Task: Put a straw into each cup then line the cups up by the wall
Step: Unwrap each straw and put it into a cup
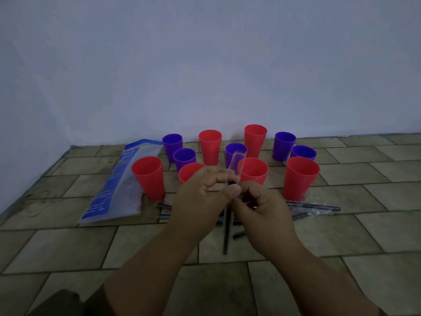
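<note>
Several red cups (149,176) and purple cups (172,144) stand in a loose cluster on the tiled floor near the wall; all that I can see into hold no straw. My left hand (202,197) pinches the clear wrapper (235,165) that sticks up from a black straw (226,233). My right hand (262,213) grips that straw, which hangs down below both hands. More wrapped black straws (319,207) lie on the floor behind my hands.
A blue and clear plastic bag (118,181) lies flat to the left of the cups. The white wall (205,65) runs behind the cluster. Tiled floor (68,247) spreads to the front and right.
</note>
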